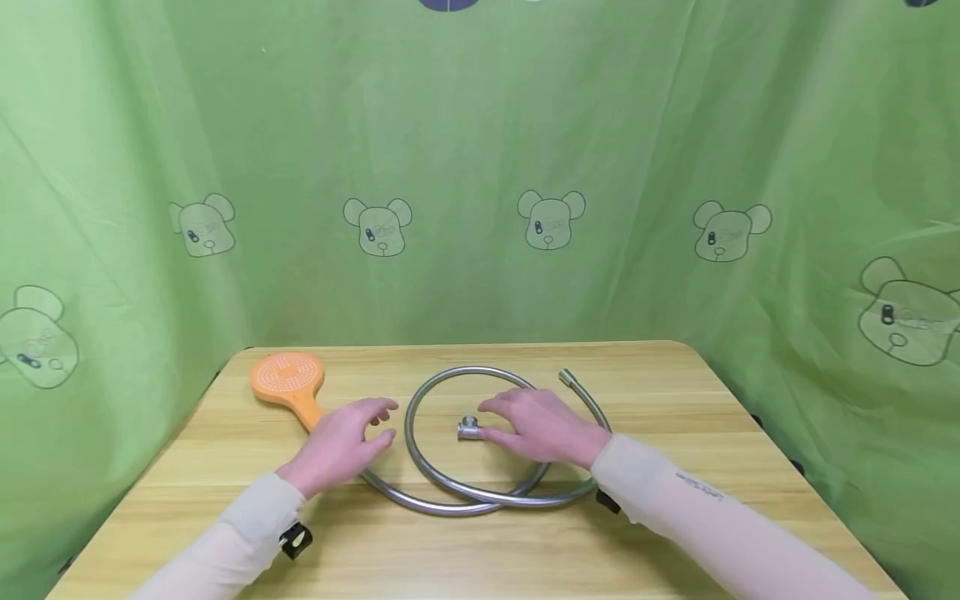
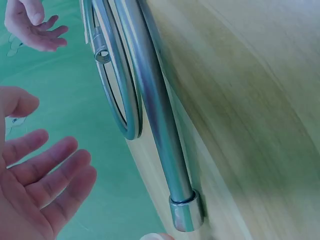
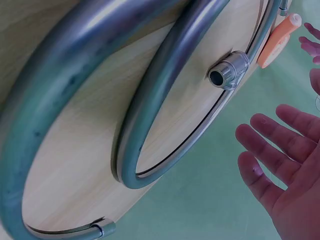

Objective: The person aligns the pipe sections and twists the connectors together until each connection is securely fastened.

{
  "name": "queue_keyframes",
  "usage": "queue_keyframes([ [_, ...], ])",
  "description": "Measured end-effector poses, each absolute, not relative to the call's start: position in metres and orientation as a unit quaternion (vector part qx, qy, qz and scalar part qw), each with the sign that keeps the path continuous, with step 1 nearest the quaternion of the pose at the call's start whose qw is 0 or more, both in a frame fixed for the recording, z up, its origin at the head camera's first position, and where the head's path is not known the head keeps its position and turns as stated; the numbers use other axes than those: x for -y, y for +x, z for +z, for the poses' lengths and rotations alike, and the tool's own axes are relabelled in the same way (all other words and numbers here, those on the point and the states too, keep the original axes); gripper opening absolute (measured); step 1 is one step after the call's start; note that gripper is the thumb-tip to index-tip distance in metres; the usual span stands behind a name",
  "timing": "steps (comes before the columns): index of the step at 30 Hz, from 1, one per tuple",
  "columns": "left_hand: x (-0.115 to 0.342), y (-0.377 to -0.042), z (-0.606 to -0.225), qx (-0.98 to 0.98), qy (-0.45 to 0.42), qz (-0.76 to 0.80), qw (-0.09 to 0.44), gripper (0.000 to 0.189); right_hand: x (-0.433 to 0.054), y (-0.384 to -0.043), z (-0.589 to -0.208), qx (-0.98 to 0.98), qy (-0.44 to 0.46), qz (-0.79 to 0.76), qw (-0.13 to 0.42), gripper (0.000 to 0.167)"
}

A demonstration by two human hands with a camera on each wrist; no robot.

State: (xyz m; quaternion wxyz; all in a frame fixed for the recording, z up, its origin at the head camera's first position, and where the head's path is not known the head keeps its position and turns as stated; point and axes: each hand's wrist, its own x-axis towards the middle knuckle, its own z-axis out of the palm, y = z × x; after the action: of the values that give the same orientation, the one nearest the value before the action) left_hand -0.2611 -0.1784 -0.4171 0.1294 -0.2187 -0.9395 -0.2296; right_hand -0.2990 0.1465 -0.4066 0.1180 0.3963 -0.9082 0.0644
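An orange shower head (image 1: 287,375) lies at the table's left, its handle running under my left hand (image 1: 341,442). That hand hovers with fingers apart and nothing in it. A silver shower hose (image 1: 525,501) lies coiled in mid-table; one end nut (image 1: 566,377) points to the back right, the other end nut (image 2: 186,212) shows in the left wrist view near the handle's end. Inside the coil sits a small chrome tee fitting (image 1: 468,428). My right hand (image 1: 540,425) is over the coil beside the fitting. The right wrist view shows its fingers spread, apart from the fitting (image 3: 230,70).
The wooden table (image 1: 450,558) has rounded back corners. A green curtain (image 1: 465,292) with printed bear heads hangs behind it and on both sides. A dark strapped device (image 1: 296,540) sits on the left wrist.
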Motion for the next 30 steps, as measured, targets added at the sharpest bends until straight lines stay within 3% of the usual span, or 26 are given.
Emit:
queue_keyframes([
  [22, 0.214, -0.27, -0.413, 0.938, -0.08, -0.307, 0.136, 0.03, -0.122, -0.305, -0.41, 0.89, 0.428, 0.074, 0.136, 0.045],
  [30, 0.227, -0.275, -0.416, 0.929, -0.044, -0.339, 0.143, 0.033, -0.107, -0.308, -0.41, 0.894, 0.431, 0.067, 0.099, 0.052],
])
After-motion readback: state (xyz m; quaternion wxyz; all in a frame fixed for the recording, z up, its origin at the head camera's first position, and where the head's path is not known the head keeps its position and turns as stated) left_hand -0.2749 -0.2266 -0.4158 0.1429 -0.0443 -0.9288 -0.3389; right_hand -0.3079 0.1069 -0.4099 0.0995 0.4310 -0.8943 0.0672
